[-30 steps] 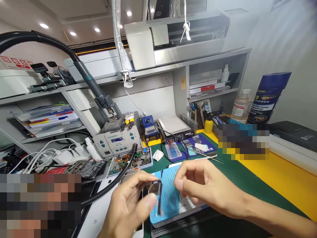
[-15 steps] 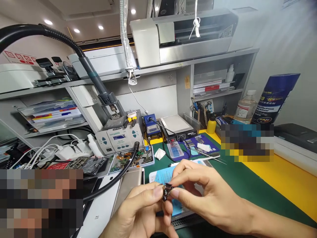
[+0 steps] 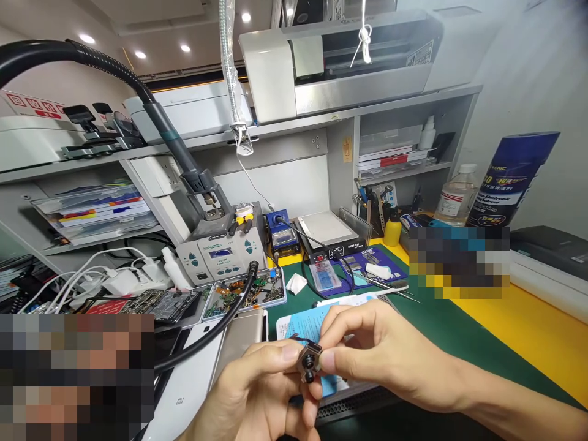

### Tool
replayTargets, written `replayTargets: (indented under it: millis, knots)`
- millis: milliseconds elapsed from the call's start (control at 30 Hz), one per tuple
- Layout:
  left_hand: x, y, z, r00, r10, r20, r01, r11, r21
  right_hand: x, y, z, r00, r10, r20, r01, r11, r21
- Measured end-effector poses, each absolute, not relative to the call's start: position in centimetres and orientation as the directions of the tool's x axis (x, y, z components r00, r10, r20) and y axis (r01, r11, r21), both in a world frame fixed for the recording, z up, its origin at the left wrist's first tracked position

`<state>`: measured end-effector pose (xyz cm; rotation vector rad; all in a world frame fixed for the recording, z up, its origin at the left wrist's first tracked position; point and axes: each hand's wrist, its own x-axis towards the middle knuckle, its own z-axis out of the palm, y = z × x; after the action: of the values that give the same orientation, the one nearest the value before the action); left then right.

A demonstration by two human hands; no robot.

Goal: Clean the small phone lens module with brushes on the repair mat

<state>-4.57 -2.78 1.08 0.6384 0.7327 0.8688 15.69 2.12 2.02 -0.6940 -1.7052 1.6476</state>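
A small dark camera module point(image 3: 309, 362) with two round black lenses is held between both hands, above the mat. Its lenses face up toward me, and a thin dark strip sticks out at its upper left. My left hand point(image 3: 257, 383) pinches the module's left side between thumb and fingers. From the right, the thumb and index finger of my right hand point(image 3: 383, 349) close on its other edge. Beneath the hands lies a light-blue and white printed sheet point(image 3: 298, 323), partly hidden by them.
Left of my hands are a white phone point(image 3: 186, 383), a tray of small circuit parts point(image 3: 269, 298) and a black hose point(image 3: 225, 327). A soldering station point(image 3: 220, 257) stands behind. Tweezers point(image 3: 399, 293) lie on the green mat point(image 3: 459, 343); bottles stand at the back right.
The camera module has tilted in my fingers, so both lenses now face me more squarely. My right hand has shifted slightly; both hands keep their pinch.
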Motion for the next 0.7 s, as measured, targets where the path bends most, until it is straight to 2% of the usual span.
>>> replayTargets:
  millis: [200,500,700]
  knots:
    - [-4.8,-2.8,0.9,0.452,0.826,-0.336,-0.453,0.537,0.712,15.6,2.2,2.0,-0.665,0.742,0.086,-0.059,0.062,-0.996]
    - [-4.9,-2.8,1.4,0.467,0.819,-0.333,-0.401,0.532,0.746,15.8,2.0,2.1,-0.673,0.732,0.105,-0.076,0.072,-0.994]
    - [-5.2,-2.6,2.1,0.495,0.77,-0.402,-0.336,0.597,0.729,15.6,1.9,2.4,-0.684,0.725,0.082,-0.071,0.047,-0.996]
